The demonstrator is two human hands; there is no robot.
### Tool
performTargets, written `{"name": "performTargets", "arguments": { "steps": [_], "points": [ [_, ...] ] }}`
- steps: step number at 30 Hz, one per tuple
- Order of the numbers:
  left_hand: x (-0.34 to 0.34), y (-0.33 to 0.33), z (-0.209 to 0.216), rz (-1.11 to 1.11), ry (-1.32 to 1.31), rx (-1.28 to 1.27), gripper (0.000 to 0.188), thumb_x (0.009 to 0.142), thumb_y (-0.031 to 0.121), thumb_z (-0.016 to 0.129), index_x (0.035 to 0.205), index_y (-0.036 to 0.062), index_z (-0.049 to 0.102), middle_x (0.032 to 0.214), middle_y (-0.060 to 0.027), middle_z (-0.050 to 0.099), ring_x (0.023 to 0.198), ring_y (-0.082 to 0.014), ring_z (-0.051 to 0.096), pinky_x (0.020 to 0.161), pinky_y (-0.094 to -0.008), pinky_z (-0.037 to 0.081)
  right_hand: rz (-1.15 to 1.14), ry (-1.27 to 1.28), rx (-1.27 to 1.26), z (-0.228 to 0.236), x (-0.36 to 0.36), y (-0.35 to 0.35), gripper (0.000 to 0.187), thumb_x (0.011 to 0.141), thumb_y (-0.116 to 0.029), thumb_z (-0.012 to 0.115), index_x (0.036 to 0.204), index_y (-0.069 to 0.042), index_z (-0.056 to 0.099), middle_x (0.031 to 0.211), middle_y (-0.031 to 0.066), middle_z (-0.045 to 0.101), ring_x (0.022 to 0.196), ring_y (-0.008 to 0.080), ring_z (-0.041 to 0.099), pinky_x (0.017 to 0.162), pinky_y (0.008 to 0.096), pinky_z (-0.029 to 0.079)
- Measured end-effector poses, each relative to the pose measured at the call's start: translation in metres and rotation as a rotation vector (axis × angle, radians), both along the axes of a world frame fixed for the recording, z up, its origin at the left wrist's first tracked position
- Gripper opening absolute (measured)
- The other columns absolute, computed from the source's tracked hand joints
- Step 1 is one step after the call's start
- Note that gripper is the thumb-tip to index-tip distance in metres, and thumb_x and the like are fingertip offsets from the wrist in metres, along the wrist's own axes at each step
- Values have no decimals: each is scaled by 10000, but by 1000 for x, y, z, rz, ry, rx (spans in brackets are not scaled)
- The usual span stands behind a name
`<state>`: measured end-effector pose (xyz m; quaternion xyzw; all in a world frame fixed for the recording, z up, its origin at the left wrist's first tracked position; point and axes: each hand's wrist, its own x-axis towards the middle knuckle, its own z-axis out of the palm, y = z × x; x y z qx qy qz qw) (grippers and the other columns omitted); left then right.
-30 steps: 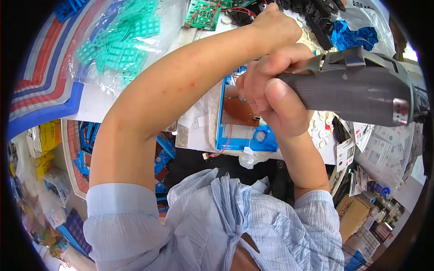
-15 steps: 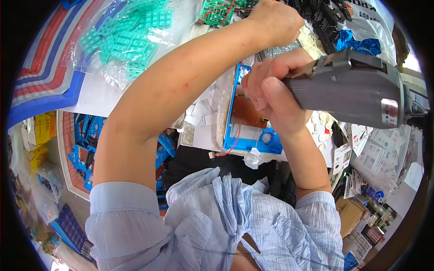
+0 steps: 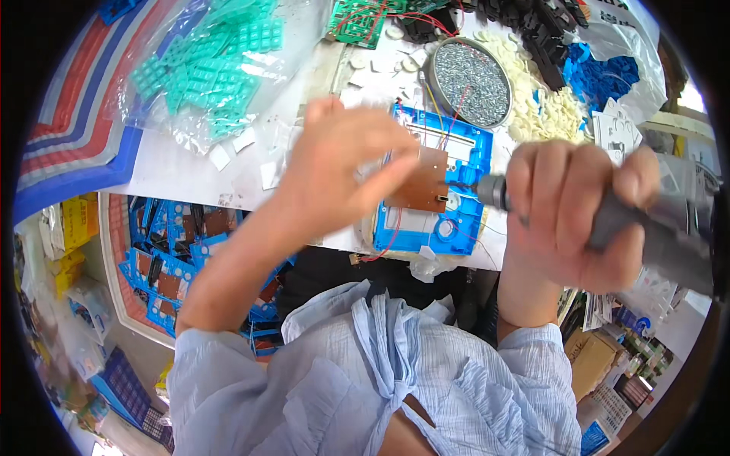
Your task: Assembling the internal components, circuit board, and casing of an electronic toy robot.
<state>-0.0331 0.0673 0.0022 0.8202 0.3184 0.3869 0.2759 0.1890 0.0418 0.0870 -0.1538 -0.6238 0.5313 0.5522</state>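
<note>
A blue plastic casing (image 3: 465, 242) lies face-down-flat on the table with a brown circuit board (image 3: 420, 180) and wires in it. My right hand (image 3: 566, 216) is wrapped round a grey electric screwdriver (image 3: 610, 220), held sideways. Its nose points left, the bit over the board's right edge; whether it touches cannot be told. Above the board's left side is my left hand (image 3: 353, 163), blurred, with thumb and forefinger drawn together; anything between them is too small to make out. A round tin (image 3: 435, 90) full of small silvery screws stands just beyond the casing.
Cream plastic pieces (image 3: 551, 114) and black parts (image 3: 532, 38) are heaped at the far right. Green keypads (image 3: 220, 80) fill a clear bag at far left. Green circuit boards (image 3: 357, 23) lie at the back. Below left, a bin (image 3: 114, 281) holds several blue casings.
My left hand has come back from the screw tin toward the casing, uncovering the tin. My right hand has moved right and nearer, swinging the screwdriver's nose leftward over the board.
</note>
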Motion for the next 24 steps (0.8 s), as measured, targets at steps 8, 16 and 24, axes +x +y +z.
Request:
{"name": "performTargets", "arguments": {
  "steps": [8,16,24],
  "points": [
    [10,-40,-15,-123,-181,-185,150,807,17,728,920,107,687,899,-1,696,809,-164,629,805,-355,329,-53,18,-80,5,-6,-26,297,960,-408,675,1104,-204,515,701,-74,585,545,62,525,547,250,461],
    [13,-39,-13,-137,-177,-153,184,778,-6,730,922,100,687,893,-10,695,791,-164,631,811,-354,346,-43,16,-55,5,-5,-28,303,973,-400,658,1105,-182,494,684,-58,570,535,75,526,521,253,460],
    [2,-11,-2,-261,71,73,146,806,48,725,939,100,692,902,-51,698,806,-234,651,828,-398,407,-126,29,-89,-4,-8,-29,310,963,-355,676,1092,-149,483,657,-24,536,517,115,492,514,309,436]
  ]
}}
